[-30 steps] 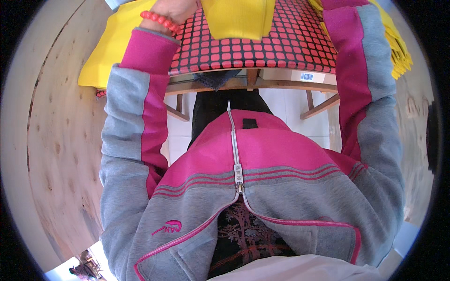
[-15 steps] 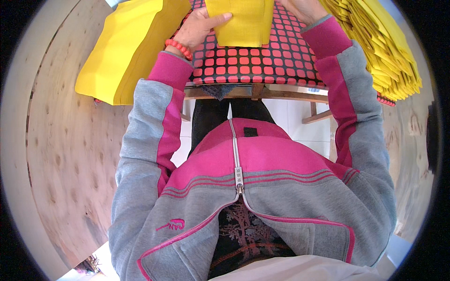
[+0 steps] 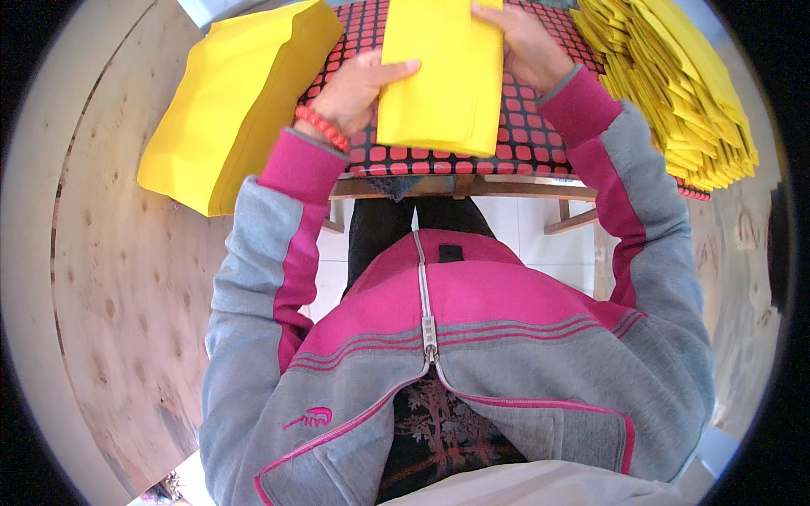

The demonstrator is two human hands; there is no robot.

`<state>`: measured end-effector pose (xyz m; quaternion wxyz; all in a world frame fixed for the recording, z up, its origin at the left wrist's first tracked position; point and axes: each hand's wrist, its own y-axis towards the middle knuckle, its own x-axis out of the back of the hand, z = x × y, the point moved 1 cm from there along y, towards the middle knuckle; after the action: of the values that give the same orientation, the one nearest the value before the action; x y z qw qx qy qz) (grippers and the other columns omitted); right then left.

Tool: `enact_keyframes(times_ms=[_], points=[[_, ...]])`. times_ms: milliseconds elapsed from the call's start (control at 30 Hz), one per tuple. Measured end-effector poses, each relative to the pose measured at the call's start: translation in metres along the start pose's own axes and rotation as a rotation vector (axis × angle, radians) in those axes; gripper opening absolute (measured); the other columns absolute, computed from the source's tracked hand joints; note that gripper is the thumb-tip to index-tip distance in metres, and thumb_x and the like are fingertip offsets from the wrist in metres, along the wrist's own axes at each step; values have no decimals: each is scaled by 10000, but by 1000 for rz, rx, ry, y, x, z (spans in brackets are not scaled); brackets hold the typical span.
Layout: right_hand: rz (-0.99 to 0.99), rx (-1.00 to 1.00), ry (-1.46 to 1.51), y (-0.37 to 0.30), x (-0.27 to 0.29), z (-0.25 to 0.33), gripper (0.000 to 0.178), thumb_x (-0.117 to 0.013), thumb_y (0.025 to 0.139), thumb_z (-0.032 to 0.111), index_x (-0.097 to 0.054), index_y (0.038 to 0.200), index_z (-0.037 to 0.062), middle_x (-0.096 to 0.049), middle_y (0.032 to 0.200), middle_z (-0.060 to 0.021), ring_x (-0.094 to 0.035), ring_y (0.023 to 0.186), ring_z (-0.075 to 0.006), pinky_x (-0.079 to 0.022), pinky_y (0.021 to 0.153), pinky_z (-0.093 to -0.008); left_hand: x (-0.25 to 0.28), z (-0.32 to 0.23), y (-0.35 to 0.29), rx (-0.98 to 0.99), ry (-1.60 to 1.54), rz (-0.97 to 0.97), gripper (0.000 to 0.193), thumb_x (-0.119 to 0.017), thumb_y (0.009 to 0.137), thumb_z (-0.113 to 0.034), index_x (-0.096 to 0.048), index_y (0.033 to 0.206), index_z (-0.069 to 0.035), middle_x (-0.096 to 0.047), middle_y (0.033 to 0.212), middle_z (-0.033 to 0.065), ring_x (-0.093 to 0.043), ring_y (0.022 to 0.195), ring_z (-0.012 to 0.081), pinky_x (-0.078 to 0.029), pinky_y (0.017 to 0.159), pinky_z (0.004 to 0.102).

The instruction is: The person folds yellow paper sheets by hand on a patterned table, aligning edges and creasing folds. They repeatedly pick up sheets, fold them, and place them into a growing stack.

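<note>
A folded yellow sheet (image 3: 440,93), whether cloth or paper I cannot tell, is held over the table in front of me. My left hand (image 3: 359,88) grips its left edge, thumb on top and fingers hidden beneath. At the upper right edge, my right hand (image 3: 531,49) pinches the sheet between thumb and fingers. A flat stack of yellow sheets (image 3: 224,101) lies to the left, close to my left forearm. Right of my right wrist sits a tall, uneven pile of folded yellow pieces (image 3: 683,101).
Red squares on black pattern the table cover (image 3: 363,156), above a wooden table frame (image 3: 498,187). Wooden boards (image 3: 126,295) stand at my left, with another pale wooden surface (image 3: 747,278) at my right. White floor tiles (image 3: 540,244) show below.
The folded sheet has come nearer to me, and more of it shows. Both hands have moved toward me with it; my right hand is now more fully in view.
</note>
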<state>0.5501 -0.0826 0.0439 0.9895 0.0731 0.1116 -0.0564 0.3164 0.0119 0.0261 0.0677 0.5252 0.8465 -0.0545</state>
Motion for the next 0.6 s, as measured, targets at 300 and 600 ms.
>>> enact_keyframes(times_ms=[300, 600], points=[[55, -471, 60, -38, 29, -28, 496, -537, 1071, 286, -455, 1469, 1, -593, 1414, -137, -596, 1268, -211, -461, 1121, -348, 2, 20, -44, 225, 282, -179, 405, -667, 989, -196, -592, 1272, 83, -719, 1136, 144, -728, 904, 149, -595, 716, 263], [-40, -329, -659, -71, 53, -2, 335, -655, 1011, 324, -660, 1179, 34, -712, 1030, -66, -723, 910, -177, -601, 763, -312, -3, 21, -68, -294, 1291, -478, 465, -705, 915, -300, -653, 1236, 32, -719, 1143, 214, -704, 994, 380, -558, 902, 461]])
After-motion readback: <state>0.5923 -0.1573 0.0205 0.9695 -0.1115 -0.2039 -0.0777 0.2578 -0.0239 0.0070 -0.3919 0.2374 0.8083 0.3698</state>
